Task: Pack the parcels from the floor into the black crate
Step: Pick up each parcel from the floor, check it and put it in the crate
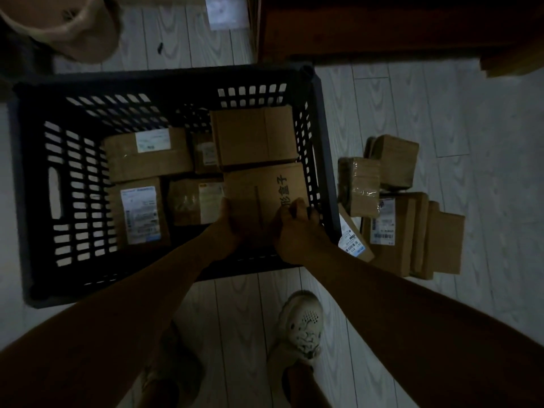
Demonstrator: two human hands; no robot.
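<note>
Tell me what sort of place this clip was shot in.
Likely a dim room in a home or small shop: pale wood-plank floor, dark brown wooden furniture at the far side, and brown cardboard parcels piled beside a black slotted plastic crate.

A dimly lit room, a home or small stockroom, is shown. It is floored in pale wood-grain planks [441,113], edged by dark wooden furniture [382,28], and stacked with labelled cardboard parcels [394,160].
</note>
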